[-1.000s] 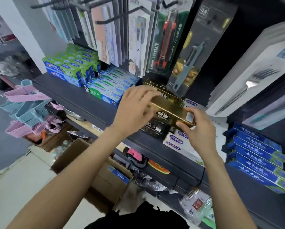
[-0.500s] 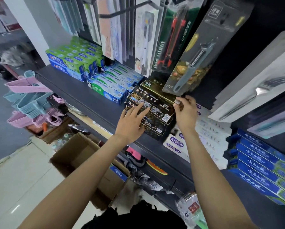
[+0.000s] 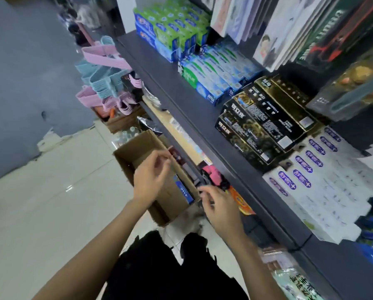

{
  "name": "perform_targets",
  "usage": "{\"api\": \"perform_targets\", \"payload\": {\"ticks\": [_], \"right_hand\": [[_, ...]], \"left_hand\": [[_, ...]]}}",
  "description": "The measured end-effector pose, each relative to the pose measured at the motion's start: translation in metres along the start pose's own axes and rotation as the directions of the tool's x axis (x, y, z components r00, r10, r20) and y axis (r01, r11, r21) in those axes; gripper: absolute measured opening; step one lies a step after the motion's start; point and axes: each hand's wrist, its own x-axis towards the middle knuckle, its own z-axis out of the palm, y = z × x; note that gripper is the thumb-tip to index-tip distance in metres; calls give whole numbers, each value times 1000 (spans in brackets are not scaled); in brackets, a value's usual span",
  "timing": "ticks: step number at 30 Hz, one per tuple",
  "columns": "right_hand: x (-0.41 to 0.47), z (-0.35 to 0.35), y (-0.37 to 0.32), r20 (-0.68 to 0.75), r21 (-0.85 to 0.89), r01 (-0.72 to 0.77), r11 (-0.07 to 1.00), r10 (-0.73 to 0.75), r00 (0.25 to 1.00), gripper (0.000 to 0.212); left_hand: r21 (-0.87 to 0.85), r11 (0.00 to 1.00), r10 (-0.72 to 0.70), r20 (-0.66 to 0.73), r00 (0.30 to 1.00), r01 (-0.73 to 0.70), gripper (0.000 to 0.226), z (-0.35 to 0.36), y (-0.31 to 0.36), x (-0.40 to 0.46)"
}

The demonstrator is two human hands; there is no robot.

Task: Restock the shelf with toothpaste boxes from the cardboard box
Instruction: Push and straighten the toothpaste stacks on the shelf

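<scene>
left hand: held above the open cardboard box, fingers loosely curled, nothing held in the grip.
right hand: held just right of the cardboard box, below the shelf edge; fingers loosely bent, nothing seen in the grip, though blur hides the fingertips.
cardboard box: placed on the floor against the lower shelving, top open; a blue toothpaste box is seen inside along the right wall.
shelf: dark, loaded with rows of boxes.
black-and-gold toothpaste boxes: stacked on the shelf between the green-and-blue boxes and the white boxes.
green boxes: stacked at the far end of the shelf.
hanging packs: hung above the shelf, blurred.
hangers: pink and blue, piled beyond the cardboard box.
pink item: seen on the lower level, just beside the right hand; kind cannot be told.
</scene>
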Motion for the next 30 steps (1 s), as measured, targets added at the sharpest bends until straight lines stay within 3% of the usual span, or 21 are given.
{"api": "perform_targets", "payload": {"ticks": [3, 5, 7, 10, 14, 16, 20, 25, 28, 30], "right_hand": [[14, 48, 9, 449, -211, -61, 976, 153, 880, 31], [24, 79, 14, 544, -254, -99, 962, 227, 808, 35], [37, 111, 22, 518, -235, -181, 955, 281, 808, 38], [67, 166, 48, 423, -226, -272, 935, 346, 838, 40], [113, 246, 106, 333, -274, -321, 906, 403, 853, 41], [134, 288, 138, 360, -382, -265, 886, 406, 840, 44], [167, 360, 198, 532, -682, 72, 728, 426, 732, 57], [186, 417, 257, 435, -792, 33, 610, 525, 731, 57], [186, 430, 266, 396, -830, 105, 547, 448, 802, 51], [185, 428, 264, 410, -820, 128, 557, 418, 811, 54]], "left_hand": [[118, 936, -348, 187, 919, 331, 13, -26, -66, -7], [166, 864, -504, 285, 815, 476, 25, -38, -105, -7], [201, 820, -573, 304, 761, 536, 34, -44, -139, -5], [215, 779, -627, 231, 744, 589, 45, -35, -191, 4], [258, 687, -726, 221, 651, 679, 70, 7, -277, 11], [261, 650, -760, 248, 601, 714, 79, 32, -313, 12], [73, 692, -716, 198, 669, 718, 74, 71, -356, 12], [-53, 732, -676, 74, 733, 680, 69, 91, -383, 2], [-88, 723, -682, 73, 728, 686, 69, 91, -387, -1], [-63, 719, -688, 78, 722, 692, 72, 90, -385, 1]]}}
